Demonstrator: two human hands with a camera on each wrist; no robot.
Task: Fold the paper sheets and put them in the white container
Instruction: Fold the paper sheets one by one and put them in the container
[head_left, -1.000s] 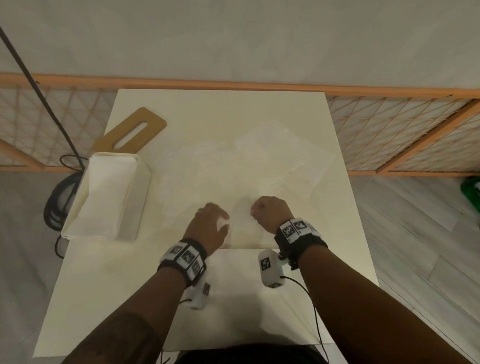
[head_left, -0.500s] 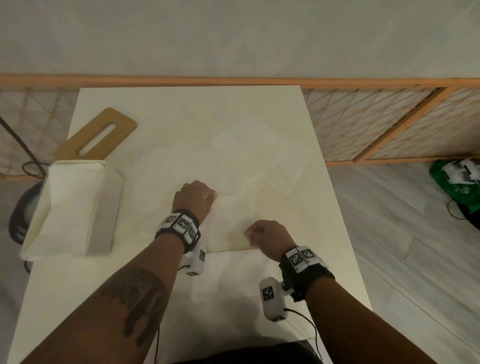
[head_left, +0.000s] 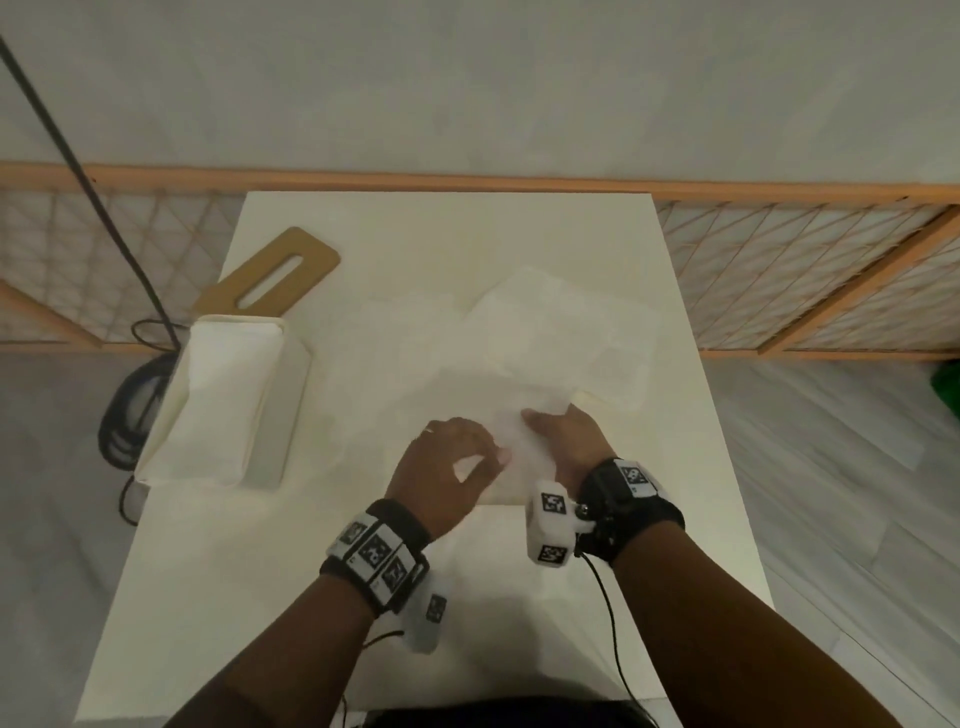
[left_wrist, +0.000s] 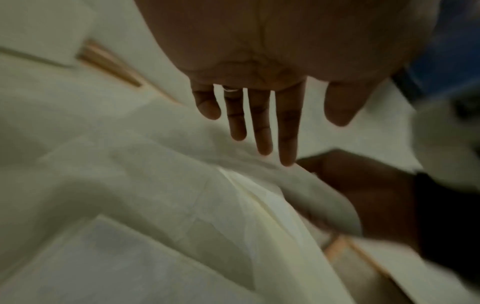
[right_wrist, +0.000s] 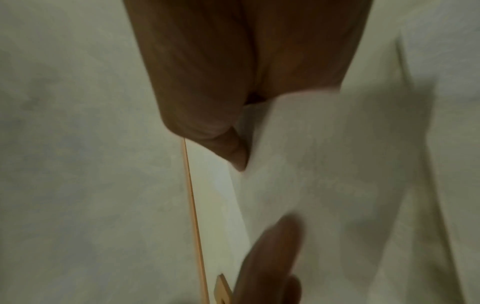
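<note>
A thin white paper sheet (head_left: 493, 400) lies half lifted in the middle of the table. My right hand (head_left: 566, 436) pinches its right edge, thumb (right_wrist: 233, 152) on top and the other fingers hidden under the paper (right_wrist: 311, 164). My left hand (head_left: 447, 462) hovers just left of it with straight fingers (left_wrist: 261, 123) over the sheet (left_wrist: 182, 205); whether they touch it is unclear. More loose sheets (head_left: 571, 322) lie overlapped further back and right. The white container (head_left: 291, 415) stands at the table's left edge with folded white paper (head_left: 218, 405) inside.
A wooden lid with a slot (head_left: 270, 275) lies behind the container. The white table (head_left: 311, 597) has bare surface near me. A wooden lattice barrier (head_left: 779, 270) runs behind the table. A black cable (head_left: 78, 171) and a dark object lie on the floor at left.
The left hand has come back from the sheet's far edge towards the right hand. The right hand has moved up and lifted the sheet's edge.
</note>
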